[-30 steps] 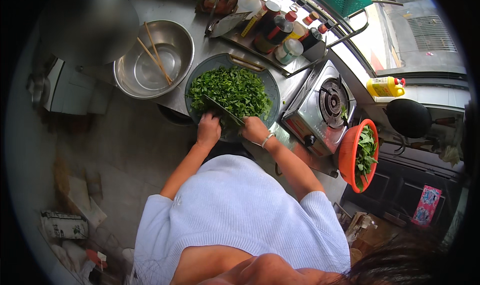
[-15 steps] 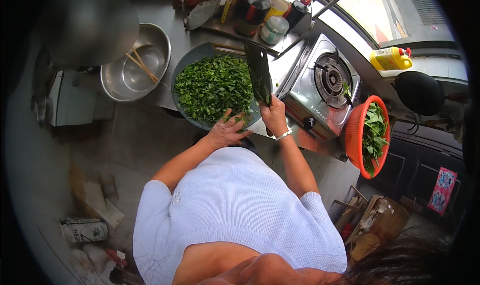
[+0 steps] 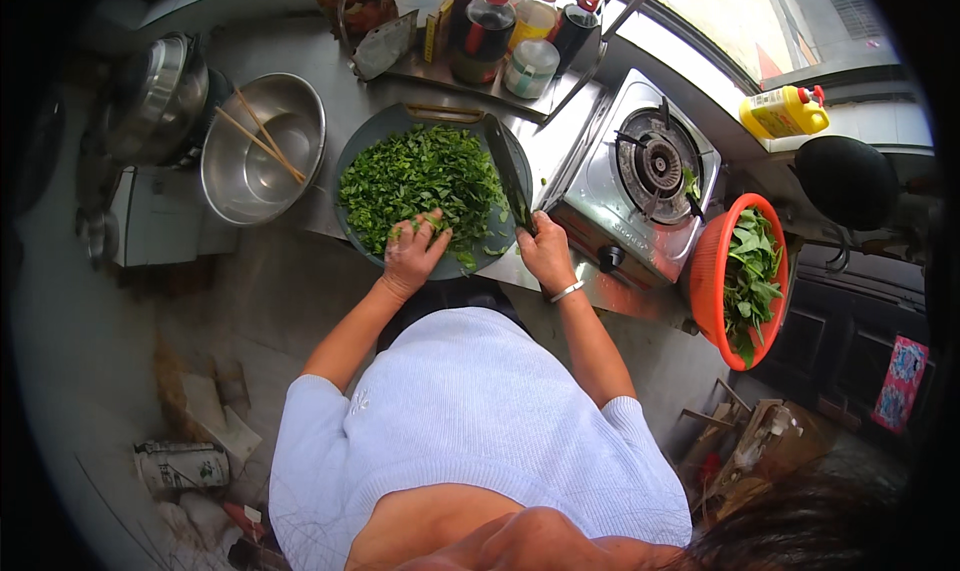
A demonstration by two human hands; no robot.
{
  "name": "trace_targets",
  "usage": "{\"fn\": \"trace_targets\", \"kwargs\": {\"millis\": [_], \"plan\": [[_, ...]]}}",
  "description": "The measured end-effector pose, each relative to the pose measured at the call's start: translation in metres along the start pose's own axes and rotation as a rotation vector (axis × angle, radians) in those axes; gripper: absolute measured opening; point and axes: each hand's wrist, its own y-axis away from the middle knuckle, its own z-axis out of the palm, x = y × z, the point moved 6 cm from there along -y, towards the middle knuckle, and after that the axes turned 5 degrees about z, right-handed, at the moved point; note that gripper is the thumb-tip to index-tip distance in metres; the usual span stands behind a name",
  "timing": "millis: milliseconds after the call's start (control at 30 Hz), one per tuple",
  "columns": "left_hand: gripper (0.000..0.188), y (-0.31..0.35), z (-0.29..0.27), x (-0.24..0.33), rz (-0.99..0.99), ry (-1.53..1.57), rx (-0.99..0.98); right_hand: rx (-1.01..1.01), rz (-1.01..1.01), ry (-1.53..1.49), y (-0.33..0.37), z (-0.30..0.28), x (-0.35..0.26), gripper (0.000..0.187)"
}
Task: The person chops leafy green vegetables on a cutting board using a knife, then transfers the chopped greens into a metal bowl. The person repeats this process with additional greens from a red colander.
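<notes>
A heap of chopped leafy greens (image 3: 420, 186) covers much of a round grey-green cutting board (image 3: 520, 156). My left hand (image 3: 415, 256) rests on the heap's near edge, its fingers apart and bent over the leaves. In my right hand (image 3: 547, 254), closed round the handle, is a cleaver (image 3: 507, 171). Its dark blade stands nearly edge-on at the right side of the heap, pointing away from me. The cleaver's lower edge is hard to make out against the board.
Left of the board is a steel bowl (image 3: 222, 176) with chopsticks (image 3: 262, 139) across it. A gas stove (image 3: 618, 206) stands to the right, beyond it an orange basket (image 3: 708, 281) of leaves. Bottles (image 3: 487, 33) line the back on a rack.
My left hand has moved left and farther onto the greens. The cleaver has turned from showing its broad face to nearly edge-on and come down toward the board.
</notes>
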Motion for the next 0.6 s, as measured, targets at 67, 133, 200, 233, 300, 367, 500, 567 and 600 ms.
{"fn": "trace_targets", "kwargs": {"millis": [67, 133, 200, 233, 300, 367, 500, 567, 600], "plan": [[0.061, -0.013, -0.008, -0.011, -0.086, 0.020, -0.029, -0.016, 0.031, 0.066, -0.002, 0.004, 0.012, 0.018], [0.104, -0.024, -0.005, -0.020, -0.149, 0.036, -0.064, -0.065, 0.081, 0.119, -0.005, 0.009, 0.021, 0.021], [0.104, -0.048, 0.002, -0.025, -0.097, 0.000, -0.180, -0.085, 0.091, 0.111, -0.008, 0.013, 0.026, 0.021], [0.104, -0.063, 0.003, -0.025, -0.072, -0.013, -0.239, -0.096, 0.099, 0.110, -0.009, 0.014, 0.027, 0.021], [0.101, -0.088, 0.007, -0.026, -0.016, 0.040, -0.414, -0.106, 0.092, 0.073, -0.010, 0.014, 0.024, 0.020], [0.097, -0.102, 0.020, -0.030, 0.080, 0.090, -0.588, -0.118, 0.071, 0.039, -0.011, 0.014, 0.019, 0.019], [0.081, -0.081, 0.030, -0.047, -0.031, 0.212, -0.501, -0.111, -0.032, 0.001, -0.011, 0.013, 0.007, 0.014], [0.075, -0.063, 0.018, -0.046, -0.112, 0.203, -0.344, -0.148, -0.060, 0.003, -0.013, 0.016, 0.000, 0.013], [0.074, -0.053, 0.014, -0.043, -0.157, 0.181, -0.317, -0.152, -0.095, 0.029, -0.014, 0.017, -0.006, 0.012]]}}
